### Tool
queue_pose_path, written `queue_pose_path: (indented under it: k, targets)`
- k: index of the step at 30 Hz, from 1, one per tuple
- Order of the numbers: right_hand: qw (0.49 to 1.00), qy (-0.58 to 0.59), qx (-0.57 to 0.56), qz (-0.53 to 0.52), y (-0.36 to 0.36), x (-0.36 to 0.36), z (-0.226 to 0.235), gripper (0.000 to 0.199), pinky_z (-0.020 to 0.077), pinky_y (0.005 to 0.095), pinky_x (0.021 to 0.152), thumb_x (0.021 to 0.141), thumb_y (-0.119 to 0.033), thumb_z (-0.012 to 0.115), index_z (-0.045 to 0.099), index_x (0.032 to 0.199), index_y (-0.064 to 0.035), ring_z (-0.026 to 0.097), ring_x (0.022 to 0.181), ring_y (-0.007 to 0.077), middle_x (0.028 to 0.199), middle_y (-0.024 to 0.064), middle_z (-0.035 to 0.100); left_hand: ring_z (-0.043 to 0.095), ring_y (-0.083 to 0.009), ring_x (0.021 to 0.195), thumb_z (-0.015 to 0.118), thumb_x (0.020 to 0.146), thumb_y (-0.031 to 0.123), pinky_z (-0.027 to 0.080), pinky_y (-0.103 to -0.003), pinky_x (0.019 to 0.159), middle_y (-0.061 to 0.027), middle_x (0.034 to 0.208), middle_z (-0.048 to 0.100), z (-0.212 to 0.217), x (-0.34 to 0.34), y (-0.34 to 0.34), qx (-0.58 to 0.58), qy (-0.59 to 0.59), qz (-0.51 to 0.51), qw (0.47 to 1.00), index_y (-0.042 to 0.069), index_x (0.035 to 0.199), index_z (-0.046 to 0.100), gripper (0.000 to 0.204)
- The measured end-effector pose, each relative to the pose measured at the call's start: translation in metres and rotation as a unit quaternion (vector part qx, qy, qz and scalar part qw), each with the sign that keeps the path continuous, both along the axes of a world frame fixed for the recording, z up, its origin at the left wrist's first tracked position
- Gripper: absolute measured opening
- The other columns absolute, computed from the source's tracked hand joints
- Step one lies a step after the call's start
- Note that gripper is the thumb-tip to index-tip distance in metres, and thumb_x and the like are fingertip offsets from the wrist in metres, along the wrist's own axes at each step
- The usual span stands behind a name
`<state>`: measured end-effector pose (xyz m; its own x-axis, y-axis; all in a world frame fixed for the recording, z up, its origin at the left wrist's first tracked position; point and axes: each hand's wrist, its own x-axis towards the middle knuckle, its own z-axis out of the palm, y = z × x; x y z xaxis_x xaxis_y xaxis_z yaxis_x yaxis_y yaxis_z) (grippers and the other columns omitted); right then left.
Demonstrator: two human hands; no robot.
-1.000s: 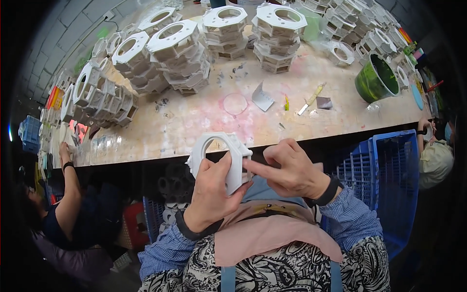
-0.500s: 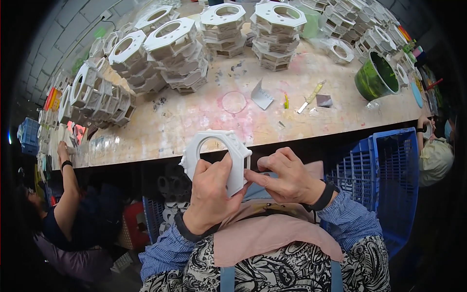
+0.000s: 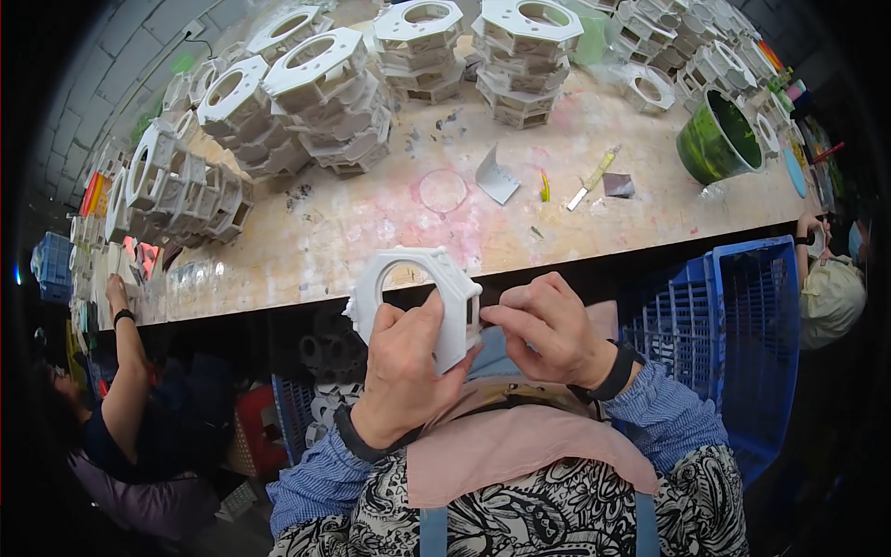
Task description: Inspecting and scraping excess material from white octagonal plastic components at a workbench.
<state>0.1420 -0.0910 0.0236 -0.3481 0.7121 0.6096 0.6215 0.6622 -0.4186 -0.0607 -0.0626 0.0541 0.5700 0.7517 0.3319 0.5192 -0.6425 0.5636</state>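
Above my lap, near the table's front edge, my left hand [image 3: 401, 376] grips a white octagonal frame [image 3: 453, 320] with a large round hole. The thumb goes over the face at the hole, and the other fingers are mostly hidden behind. Small knobs stand out along the frame's outer edge, and a side window faces right. My right hand [image 3: 549, 336] is beside that window, fingers curled together and the tips at the frame's side. Something small and dark shows at the fingertips; I cannot make out what it is.
Stacks of similar white frames [image 3: 325, 102] line the back and left of the table [image 3: 371, 223]. A utility knife [image 3: 591, 179], a dark square scrap [image 3: 618, 186], a folded paper [image 3: 497, 176] and a green-stained bucket [image 3: 719, 139] lie or stand there. Blue crates [image 3: 756, 353] flank me; people work at both sides.
My right fingertips have shifted slightly right and up along the frame's side, and the fingers have curled more. My left hand keeps the frame in nearly the same place.
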Motion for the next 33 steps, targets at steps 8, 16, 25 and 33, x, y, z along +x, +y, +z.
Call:
queue_pose_path:
  k: [8, 16, 25, 33]
  targets:
    - [0.981, -0.009, -0.023, -0.190, 0.031, 0.028, -0.007, 0.023, 0.0469, 0.0391, 0.069, 0.070, 0.001, 0.060, 0.060, 0.093, -0.0029, 0.057, 0.078, 0.0310, 0.091, 0.0126, 0.057, 0.054, -0.0258, 0.066, 0.080, 0.064, 0.011, 0.038, -0.034, 0.069, -0.0123, 0.087, 0.064, -0.007, -0.004, 0.002, -0.003, -0.004, 0.012, 1.000, -0.007, 0.124, 0.051, 0.069]
    - [0.916, -0.311, -0.059, -0.246, 0.084, 0.134, -0.063, 0.019, 0.0507, 0.0351, 0.071, 0.075, -0.003, 0.058, 0.053, 0.094, -0.0031, 0.059, 0.087, 0.0263, 0.092, 0.0097, 0.053, 0.050, -0.0282, 0.076, 0.079, 0.063, 0.012, 0.044, -0.036, 0.071, -0.0157, 0.092, 0.062, -0.013, 0.000, 0.006, -0.051, -0.030, 0.001, 0.998, -0.007, 0.119, 0.054, 0.064]
    - [0.987, -0.089, 0.031, -0.132, 0.082, 0.117, -0.009, 0.029, 0.0506, 0.0336, 0.062, 0.070, 0.007, 0.062, 0.053, 0.095, -0.0041, 0.060, 0.072, 0.0258, 0.089, 0.0099, 0.059, 0.052, -0.0284, 0.078, 0.080, 0.063, 0.016, 0.045, -0.036, 0.072, -0.0158, 0.094, 0.062, -0.025, 0.009, 0.023, -0.072, -0.051, -0.006, 0.996, -0.006, 0.117, 0.055, 0.064]
    - [0.921, 0.270, -0.239, -0.145, 0.048, 0.055, -0.025, 0.012, 0.0418, 0.0220, 0.061, 0.091, -0.010, 0.059, 0.052, 0.096, -0.0025, 0.051, 0.066, 0.0095, 0.081, 0.0026, 0.056, 0.055, -0.0303, 0.069, 0.079, 0.065, 0.016, 0.039, -0.035, 0.069, -0.0128, 0.085, 0.061, -0.040, 0.013, 0.037, -0.044, -0.048, 0.004, 0.998, -0.003, 0.116, 0.055, 0.060]
